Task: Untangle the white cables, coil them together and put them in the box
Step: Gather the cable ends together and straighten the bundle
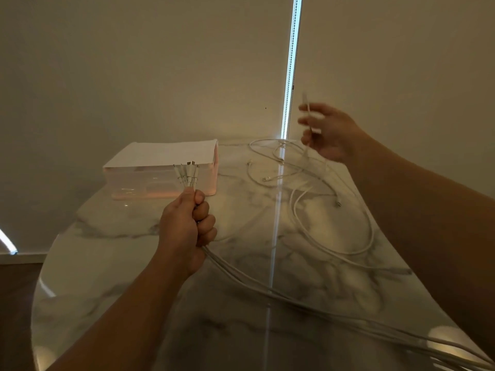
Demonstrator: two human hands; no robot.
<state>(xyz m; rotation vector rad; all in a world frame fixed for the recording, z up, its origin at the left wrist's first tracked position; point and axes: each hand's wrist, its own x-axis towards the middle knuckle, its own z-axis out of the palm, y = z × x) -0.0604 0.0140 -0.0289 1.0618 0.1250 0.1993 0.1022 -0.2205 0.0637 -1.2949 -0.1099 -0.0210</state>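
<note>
Left hand (187,226) was fisted round a bundle of thin white cables (190,174), their plug ends fanned upward in front of the translucent pinkish rectangular box (144,183), which sat near the far-left edge of the glossy, rounded marble surface (120,263). Right hand (329,132), raised and motion-blurred, pinched one strand; loose loops lay far right on the surface, well apart from the box. The bundle ran out of frame bottom right.
</note>
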